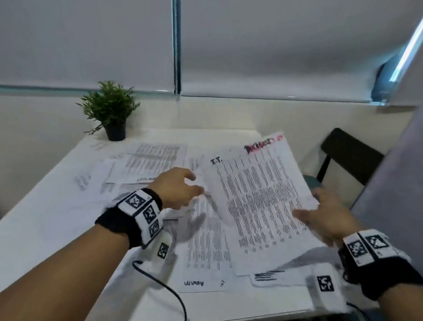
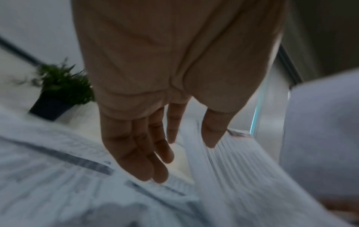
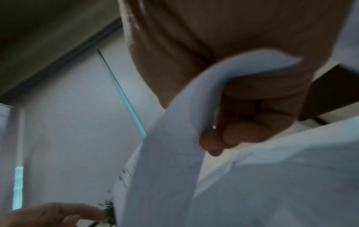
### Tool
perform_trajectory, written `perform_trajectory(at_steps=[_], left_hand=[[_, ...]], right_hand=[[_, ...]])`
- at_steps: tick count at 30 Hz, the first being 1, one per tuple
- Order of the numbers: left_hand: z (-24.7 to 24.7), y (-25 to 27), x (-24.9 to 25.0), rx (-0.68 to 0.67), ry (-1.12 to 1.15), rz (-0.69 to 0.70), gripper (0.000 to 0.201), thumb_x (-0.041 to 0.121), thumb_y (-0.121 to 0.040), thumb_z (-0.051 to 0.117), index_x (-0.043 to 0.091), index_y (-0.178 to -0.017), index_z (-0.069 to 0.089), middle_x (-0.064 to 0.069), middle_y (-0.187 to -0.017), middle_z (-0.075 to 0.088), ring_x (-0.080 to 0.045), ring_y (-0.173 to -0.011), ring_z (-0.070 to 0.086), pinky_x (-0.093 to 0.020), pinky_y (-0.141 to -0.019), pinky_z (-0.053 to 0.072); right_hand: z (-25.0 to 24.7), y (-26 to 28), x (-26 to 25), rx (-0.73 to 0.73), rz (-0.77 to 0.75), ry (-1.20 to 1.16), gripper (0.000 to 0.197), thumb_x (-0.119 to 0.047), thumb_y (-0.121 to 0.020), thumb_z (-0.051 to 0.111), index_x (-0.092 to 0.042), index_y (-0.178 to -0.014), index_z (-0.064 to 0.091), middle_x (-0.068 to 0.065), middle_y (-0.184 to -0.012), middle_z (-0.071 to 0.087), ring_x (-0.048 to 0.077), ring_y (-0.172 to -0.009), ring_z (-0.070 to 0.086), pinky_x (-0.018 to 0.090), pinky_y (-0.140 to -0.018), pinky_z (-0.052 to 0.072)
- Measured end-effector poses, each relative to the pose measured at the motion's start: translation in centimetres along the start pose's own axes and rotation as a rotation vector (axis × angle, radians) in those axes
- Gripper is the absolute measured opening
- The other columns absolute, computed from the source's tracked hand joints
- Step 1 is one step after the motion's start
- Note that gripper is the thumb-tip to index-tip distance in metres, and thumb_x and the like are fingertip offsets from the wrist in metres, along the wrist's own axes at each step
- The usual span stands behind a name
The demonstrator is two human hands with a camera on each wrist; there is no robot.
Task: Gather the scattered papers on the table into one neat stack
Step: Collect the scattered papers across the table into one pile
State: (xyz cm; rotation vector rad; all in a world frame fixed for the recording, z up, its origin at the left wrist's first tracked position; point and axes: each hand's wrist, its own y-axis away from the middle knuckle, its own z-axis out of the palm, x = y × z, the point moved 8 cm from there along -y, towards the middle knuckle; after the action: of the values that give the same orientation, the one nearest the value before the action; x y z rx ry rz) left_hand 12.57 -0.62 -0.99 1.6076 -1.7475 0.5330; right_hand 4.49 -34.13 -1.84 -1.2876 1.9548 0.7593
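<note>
Printed sheet (image 1: pixel 258 197) is lifted off the desk (image 1: pixel 33 221), tilted, right hand (image 1: pixel 328 219) pinching its right edge, fingers curled under. Left hand (image 1: pixel 177 188) hangs spread and loose near its left edge, holding nothing. Other papers (image 1: pixel 154 160) lie scattered flat underneath. Small black pot (image 1: pixel 115 131) holds a green plant at the far corner.

White table (image 1: pixel 47 212) bears overlapping printed papers (image 1: pixel 154 160), a potted plant (image 1: pixel 112 112) at its far-left corner
</note>
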Motion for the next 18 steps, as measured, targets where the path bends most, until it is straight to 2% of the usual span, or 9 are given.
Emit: perform_trajectory(at_steps=[2, 3, 6, 7, 9, 10, 12, 15, 18], left_hand=[[-0.3, -1.5, -0.1, 0.031, -0.169, 0.009, 0.040, 0.037, -0.093, 0.065, 0.020, -0.129, 0.062, -0.012, -0.129, 0.066, -0.029, -0.107, 0.069, -0.037, -0.087, 0.058], [-0.4, -2.1, -0.2, 0.036, -0.201, 0.001, 0.036, 0.034, -0.093, 0.065, 0.019, -0.126, 0.064, -0.013, -0.133, 0.064, -0.030, -0.109, 0.068, -0.037, -0.088, 0.057], [-0.5, -3.2, -0.5, 0.057, -0.267, -0.006, 0.033, 0.028, -0.094, 0.064, 0.018, -0.125, 0.066, -0.013, -0.136, 0.061, -0.030, -0.109, 0.068, -0.034, -0.088, 0.055], [-0.5, -3.4, -0.5, 0.065, -0.295, -0.003, 0.033, 0.028, -0.094, 0.064, 0.018, -0.125, 0.066, -0.011, -0.137, 0.060, -0.028, -0.111, 0.066, -0.032, -0.088, 0.053], [-0.5, -3.8, -0.7, 0.086, -0.324, 0.006, 0.032, 0.028, -0.093, 0.064, 0.019, -0.124, 0.067, -0.009, -0.141, 0.058, -0.027, -0.117, 0.063, -0.031, -0.089, 0.049], [-0.7, -3.9, -0.9, 0.095, -0.325, 0.002, 0.031, 0.028, -0.093, 0.065, 0.019, -0.122, 0.068, -0.009, -0.143, 0.056, -0.028, -0.118, 0.062, -0.032, -0.091, 0.049], [-1.3, -4.0, -1.1, 0.117, -0.325, 0.002, 0.028, 0.026, -0.093, 0.065, 0.018, -0.119, 0.070, -0.009, -0.142, 0.058, -0.029, -0.117, 0.063, -0.033, -0.092, 0.050], [-3.0, -4.3, -1.3, 0.165, -0.299, 0.001, 0.022, 0.024, -0.093, 0.064, 0.015, -0.111, 0.073, -0.010, -0.128, 0.067, -0.028, -0.103, 0.065, -0.030, -0.080, 0.049], [-5.8, -4.7, -2.7, 0.245, -0.253, -0.049, 0.021, 0.019, -0.093, 0.060, 0.009, -0.103, 0.075, -0.014, -0.108, 0.074, -0.029, -0.088, 0.067, -0.033, -0.072, 0.053]], right_hand=[[-0.4, -1.2, 4.1, -0.046, 0.126, 0.133, 0.030, -0.011, -0.085, 0.081, -0.024, -0.099, 0.059, 0.007, -0.100, 0.076, 0.025, -0.080, 0.073, 0.041, -0.072, 0.063], [-0.5, -1.5, 5.4, -0.062, 0.177, 0.202, 0.033, -0.013, -0.084, 0.082, -0.020, -0.104, 0.057, 0.007, -0.104, 0.075, 0.026, -0.086, 0.072, 0.044, -0.077, 0.062], [-0.3, -1.3, 6.0, -0.087, 0.222, 0.416, 0.034, -0.023, -0.088, 0.079, -0.015, -0.101, 0.049, 0.007, -0.109, 0.064, 0.018, -0.084, 0.059, 0.026, -0.059, 0.045], [-0.5, -1.0, 5.4, -0.067, 0.220, 0.468, 0.036, -0.029, -0.086, 0.079, -0.015, -0.102, 0.050, 0.008, -0.111, 0.063, 0.017, -0.083, 0.057, 0.026, -0.059, 0.044], [-1.0, -1.0, 3.6, 0.010, 0.187, 0.603, 0.061, -0.046, -0.076, 0.076, -0.016, -0.121, 0.048, 0.012, -0.124, 0.060, 0.029, -0.102, 0.061, 0.039, -0.080, 0.056], [-1.1, -0.9, 2.5, 0.043, 0.150, 0.654, 0.075, -0.053, -0.072, 0.073, -0.017, -0.131, 0.045, 0.015, -0.132, 0.057, 0.037, -0.115, 0.059, 0.047, -0.093, 0.054], [-0.3, -0.7, -0.5, 0.041, 0.048, 0.610, 0.079, -0.056, -0.075, 0.071, -0.020, -0.140, 0.044, 0.013, -0.135, 0.056, 0.037, -0.121, 0.057, 0.048, -0.099, 0.051], [2.5, -0.1, -6.0, -0.081, -0.096, 0.412, 0.063, -0.051, -0.086, 0.074, -0.020, -0.136, 0.052, 0.003, -0.127, 0.061, 0.023, -0.110, 0.062, 0.036, -0.091, 0.051], [7.4, -1.0, -10.8, -0.224, -0.157, 0.296, 0.059, -0.056, -0.086, 0.072, -0.016, -0.127, 0.061, 0.005, -0.130, 0.063, 0.025, -0.103, 0.068, 0.041, -0.092, 0.056]])
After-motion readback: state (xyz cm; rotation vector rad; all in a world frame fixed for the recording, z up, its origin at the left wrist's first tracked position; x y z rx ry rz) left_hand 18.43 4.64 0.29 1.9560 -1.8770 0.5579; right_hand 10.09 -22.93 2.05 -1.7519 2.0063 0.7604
